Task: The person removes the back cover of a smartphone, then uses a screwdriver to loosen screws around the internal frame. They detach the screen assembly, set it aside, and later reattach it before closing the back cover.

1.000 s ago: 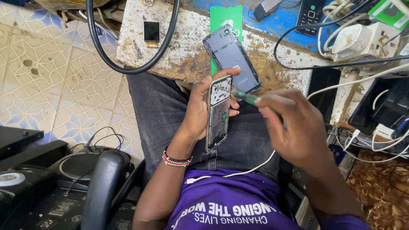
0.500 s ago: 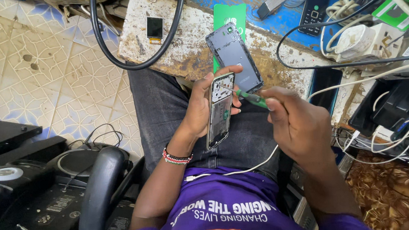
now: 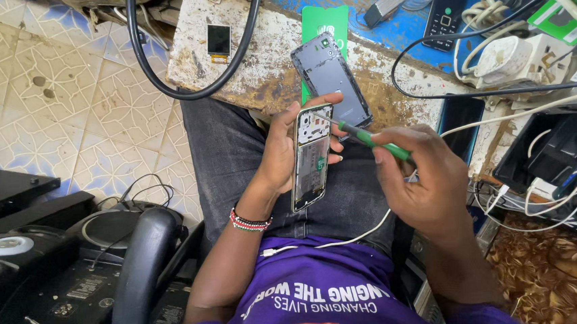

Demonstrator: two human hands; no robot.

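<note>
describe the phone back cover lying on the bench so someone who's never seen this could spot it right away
Start at the worn white workbench above the person's knees and go to its near edge. There, partly over a green card, lies the grey back cover, inner side up, just beyond the opened phone in the left hand. Unlike the small loose screen farther left, it is long, dark grey and hollow.

Left hand (image 3: 281, 152) raised over the lap, fingers curled in a grip; right hand (image 3: 422, 180) fisted, pinching forward
</note>
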